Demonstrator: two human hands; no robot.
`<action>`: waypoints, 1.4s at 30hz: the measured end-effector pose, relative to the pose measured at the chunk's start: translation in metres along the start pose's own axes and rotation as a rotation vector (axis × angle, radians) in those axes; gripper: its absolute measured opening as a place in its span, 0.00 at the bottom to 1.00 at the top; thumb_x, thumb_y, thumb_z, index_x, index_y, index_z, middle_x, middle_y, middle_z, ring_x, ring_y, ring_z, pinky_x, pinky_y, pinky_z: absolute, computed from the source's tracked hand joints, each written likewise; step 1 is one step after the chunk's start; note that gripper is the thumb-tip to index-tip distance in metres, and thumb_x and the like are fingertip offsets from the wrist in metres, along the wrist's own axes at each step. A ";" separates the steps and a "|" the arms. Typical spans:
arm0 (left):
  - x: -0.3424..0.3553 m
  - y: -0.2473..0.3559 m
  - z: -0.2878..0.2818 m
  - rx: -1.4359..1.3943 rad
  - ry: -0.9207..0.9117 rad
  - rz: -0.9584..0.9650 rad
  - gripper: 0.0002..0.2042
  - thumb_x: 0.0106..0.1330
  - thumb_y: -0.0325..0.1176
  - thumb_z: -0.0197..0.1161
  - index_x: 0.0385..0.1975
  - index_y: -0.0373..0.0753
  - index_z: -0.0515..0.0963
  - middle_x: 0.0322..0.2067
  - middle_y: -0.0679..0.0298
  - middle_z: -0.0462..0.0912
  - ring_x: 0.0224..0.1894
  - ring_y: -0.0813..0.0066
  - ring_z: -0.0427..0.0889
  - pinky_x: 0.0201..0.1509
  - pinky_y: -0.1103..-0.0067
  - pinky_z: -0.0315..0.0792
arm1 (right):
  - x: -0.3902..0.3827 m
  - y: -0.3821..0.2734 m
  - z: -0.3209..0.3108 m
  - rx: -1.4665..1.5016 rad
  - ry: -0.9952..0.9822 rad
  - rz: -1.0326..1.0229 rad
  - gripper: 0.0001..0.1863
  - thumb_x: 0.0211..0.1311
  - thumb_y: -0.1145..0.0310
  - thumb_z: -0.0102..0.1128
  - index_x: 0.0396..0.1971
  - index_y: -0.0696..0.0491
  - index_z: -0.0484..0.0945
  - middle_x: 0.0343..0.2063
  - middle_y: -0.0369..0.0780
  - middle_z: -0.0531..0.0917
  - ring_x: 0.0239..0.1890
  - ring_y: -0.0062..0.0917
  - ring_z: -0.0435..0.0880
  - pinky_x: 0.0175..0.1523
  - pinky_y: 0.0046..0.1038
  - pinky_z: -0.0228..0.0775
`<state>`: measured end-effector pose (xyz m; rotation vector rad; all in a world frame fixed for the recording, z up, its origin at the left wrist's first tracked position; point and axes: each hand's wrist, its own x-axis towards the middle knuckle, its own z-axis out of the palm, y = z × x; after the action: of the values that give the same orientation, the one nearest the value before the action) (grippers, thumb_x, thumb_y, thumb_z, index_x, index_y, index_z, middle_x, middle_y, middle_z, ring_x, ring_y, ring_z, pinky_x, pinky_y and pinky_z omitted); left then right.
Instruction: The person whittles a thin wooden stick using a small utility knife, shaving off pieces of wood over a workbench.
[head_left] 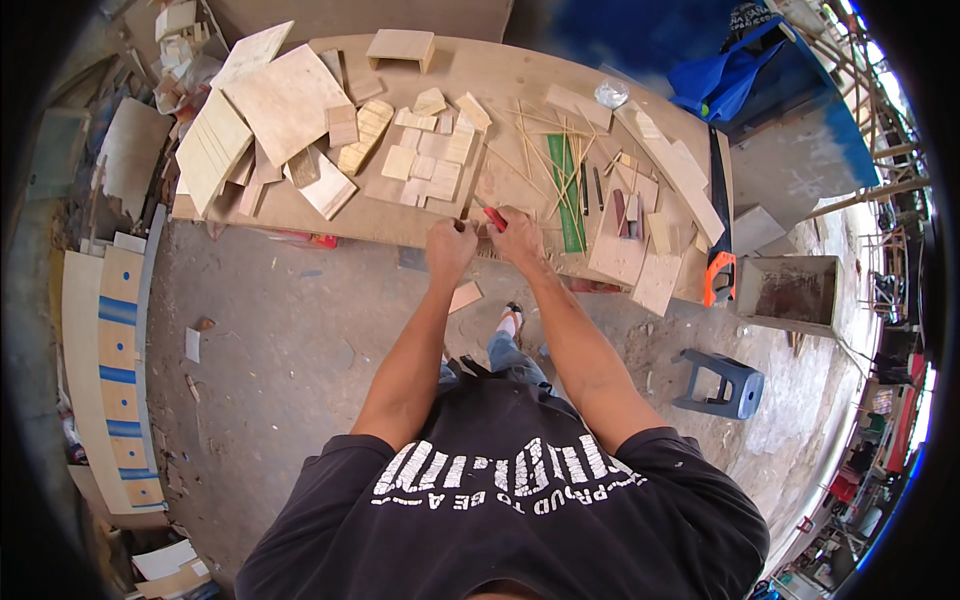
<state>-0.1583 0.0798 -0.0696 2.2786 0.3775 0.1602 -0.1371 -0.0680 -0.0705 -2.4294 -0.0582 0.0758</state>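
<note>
Black shirt (520,540) nearest, right hand (517,238) curled closed around a red tool (494,217).

The head-worn fisheye camera looks steeply down past the wearer's black shirt (500,540), with the workbench (485,75) close ahead and floor (290,335) spreading widely around.

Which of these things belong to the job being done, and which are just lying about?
Likely in the job:
red-handled tool in the right hand
wood pieces on the table

Probably lying about:
plastic stool
wood scrap on the floor
</note>
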 end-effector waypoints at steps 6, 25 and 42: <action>0.016 -0.006 0.008 0.000 -0.172 -0.223 0.16 0.54 0.42 0.73 0.30 0.32 0.86 0.30 0.40 0.84 0.38 0.44 0.86 0.43 0.60 0.78 | 0.000 -0.004 0.001 -0.007 -0.021 0.028 0.11 0.55 0.63 0.67 0.34 0.52 0.81 0.33 0.47 0.85 0.40 0.49 0.83 0.46 0.47 0.76; 0.023 0.020 -0.004 0.087 -0.304 -0.404 0.21 0.51 0.45 0.76 0.36 0.32 0.86 0.40 0.42 0.86 0.46 0.47 0.86 0.50 0.61 0.79 | -0.003 0.041 0.011 0.415 0.209 -0.048 0.12 0.62 0.63 0.65 0.34 0.57 0.78 0.26 0.39 0.83 0.28 0.28 0.84 0.33 0.32 0.75; 0.021 0.020 -0.009 0.071 -0.289 -0.392 0.24 0.46 0.46 0.79 0.33 0.29 0.85 0.37 0.41 0.86 0.42 0.46 0.87 0.47 0.60 0.81 | -0.082 -0.005 0.052 0.483 0.022 0.535 0.36 0.74 0.40 0.37 0.33 0.61 0.77 0.22 0.47 0.77 0.26 0.38 0.77 0.34 0.37 0.66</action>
<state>-0.1361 0.0803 -0.0482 2.2058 0.6718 -0.3822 -0.2222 -0.0349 -0.1034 -1.9035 0.5581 0.2703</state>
